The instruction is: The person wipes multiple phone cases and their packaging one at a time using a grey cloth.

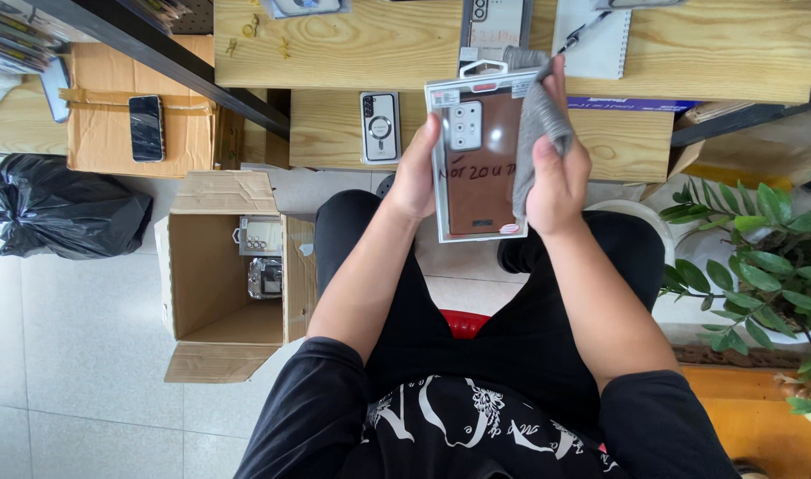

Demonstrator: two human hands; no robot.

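Note:
My left hand [416, 177] grips the left edge of a clear plastic package [472, 160] holding a brown phone case, held up in front of me above my lap. My right hand [556, 168] holds a grey cloth [540, 120] pressed against the package's right side. Handwriting runs across the package front. Behind it stands a low wooden table [352, 44].
An open cardboard box [232, 275] with packaged cases sits on the floor at my left. A black bin bag [64, 213] lies further left. Another packaged case [380, 127] and a notebook with pen [592, 35] rest on the table. A potted plant [760, 257] stands right.

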